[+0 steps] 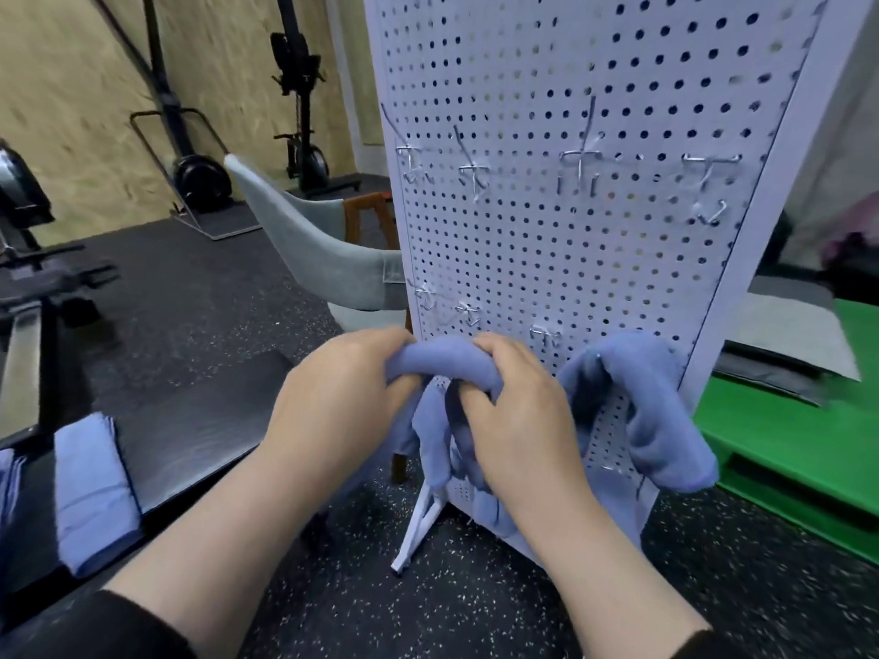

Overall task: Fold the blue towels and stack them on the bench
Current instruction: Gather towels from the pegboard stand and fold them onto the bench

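Note:
A bunched blue towel [447,361] hangs low on the white pegboard stand [571,135]. My left hand [333,397] grips its rolled top edge from the left. My right hand [518,411] grips the same towel from the right, fingers curled into the cloth. A second blue towel [651,416] droops from a hook just to the right of my hands. A folded blue towel [92,492] lies on the black bench [200,420] at the lower left, with the edge of another blue towel [7,487] at the frame's left border.
Metal hooks [578,159] stick out of the pegboard. A grey upholstered chair [314,249] stands behind the bench. Black gym machines [28,259] line the left and back wall. A green platform [780,444] with grey mats sits to the right. The floor is speckled black rubber.

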